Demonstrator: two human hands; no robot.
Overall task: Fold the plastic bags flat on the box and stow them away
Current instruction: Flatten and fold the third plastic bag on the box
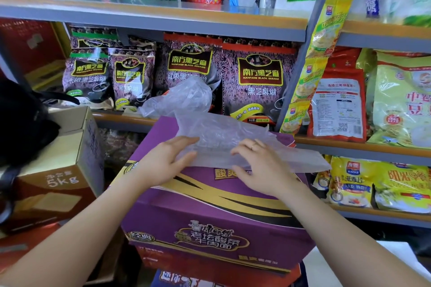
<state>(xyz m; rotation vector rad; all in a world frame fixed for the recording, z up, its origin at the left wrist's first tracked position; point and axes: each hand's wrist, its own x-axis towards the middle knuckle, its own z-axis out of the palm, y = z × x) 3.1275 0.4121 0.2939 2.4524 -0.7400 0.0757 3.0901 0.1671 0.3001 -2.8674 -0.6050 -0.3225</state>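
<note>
Shop shelves (149, 16) of packets back the scene; a brown carton (70, 151) crowds the purple box (210, 207) at nine o'clock; the left hand (163, 163) pinches the plastic bag (233, 140) lying on the box's far half, while the right hand (261, 165) presses it with near-straight fingers; folding looks underway; next, probably a crease; a second bag (182, 98) waits at twelve; the bag's three o'clock end overhangs the box edge.
</note>
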